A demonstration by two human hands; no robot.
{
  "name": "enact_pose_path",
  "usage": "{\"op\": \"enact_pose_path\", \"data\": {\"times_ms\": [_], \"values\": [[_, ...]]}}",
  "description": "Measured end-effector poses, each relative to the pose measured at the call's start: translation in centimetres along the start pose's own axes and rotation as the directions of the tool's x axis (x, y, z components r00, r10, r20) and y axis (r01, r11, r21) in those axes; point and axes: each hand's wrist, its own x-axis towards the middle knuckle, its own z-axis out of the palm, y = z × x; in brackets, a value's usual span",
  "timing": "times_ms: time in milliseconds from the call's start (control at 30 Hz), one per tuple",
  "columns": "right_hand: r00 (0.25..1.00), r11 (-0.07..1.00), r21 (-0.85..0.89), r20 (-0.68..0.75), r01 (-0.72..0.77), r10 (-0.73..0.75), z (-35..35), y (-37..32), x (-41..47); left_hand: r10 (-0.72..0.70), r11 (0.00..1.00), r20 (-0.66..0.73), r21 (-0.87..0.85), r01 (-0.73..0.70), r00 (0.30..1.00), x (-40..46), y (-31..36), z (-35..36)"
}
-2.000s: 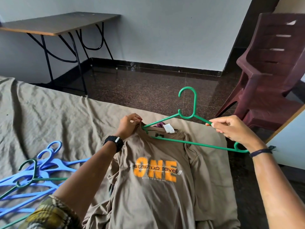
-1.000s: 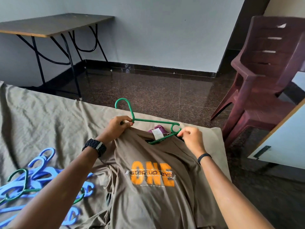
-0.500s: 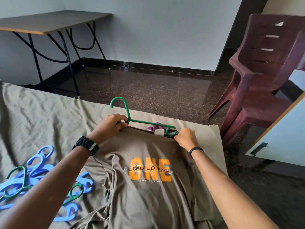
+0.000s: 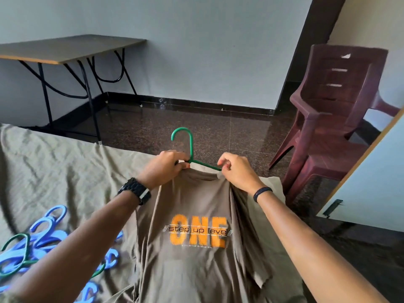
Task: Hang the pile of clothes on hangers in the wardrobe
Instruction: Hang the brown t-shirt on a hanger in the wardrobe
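Pinching green hanger [image 4: 189, 149], left hand [image 4: 162, 168], right hand [image 4: 237, 171] gripping t-shirt [image 4: 196, 248] collar

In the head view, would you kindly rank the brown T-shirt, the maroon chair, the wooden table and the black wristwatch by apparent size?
1. Brown T-shirt, though nearness inflates it.
2. Maroon chair and wooden table: too alike to rank.
3. Black wristwatch, smallest.

Bare bedsheet [image 4: 65, 162] left of hands; hanger pile [image 4: 32, 248] near-left — chair [image 4: 332, 119] blocks right.
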Motion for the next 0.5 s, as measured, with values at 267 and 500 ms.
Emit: {"op": "enact_pose_path", "data": {"times_ms": [267, 500], "values": [[0.950, 0.626, 0.773, -0.114, -0.100, 0.292, -7.5, -3.7, -0.6, 0.170, 0.985, -0.083, -0.014, -0.172, 0.982, 2.4, 6.0, -4.5], [0.995, 0.527, 0.847, 0.096, -0.068, -0.027, -13.4, -7.5, -3.3, 0.255, 0.964, -0.157, -0.032, -0.263, 0.954, 3.7, 10.4, -9.6]]}}
